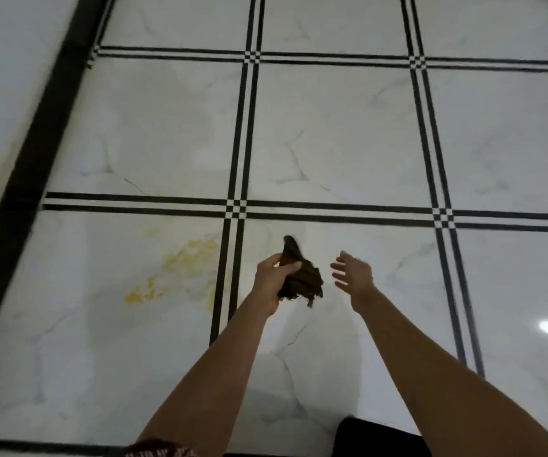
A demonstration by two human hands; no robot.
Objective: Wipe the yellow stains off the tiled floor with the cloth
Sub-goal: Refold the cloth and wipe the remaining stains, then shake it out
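Note:
Yellow stains [173, 268] are smeared across a white marble-look floor tile [101, 341], left of the black double grout line [224, 275]. A fainter yellow streak lies close to that line. My left hand [274, 278] is shut on a crumpled dark brown cloth [302, 278], held above the floor just right of the stains. My right hand [353, 272] hovers to the right of the cloth with its fingers apart and nothing in it.
A thick black border strip [32, 166] runs along the floor's left side beside a pale wall. Glossy tiles with black double lines spread ahead and to the right. A dark object [378, 437] shows at the bottom edge.

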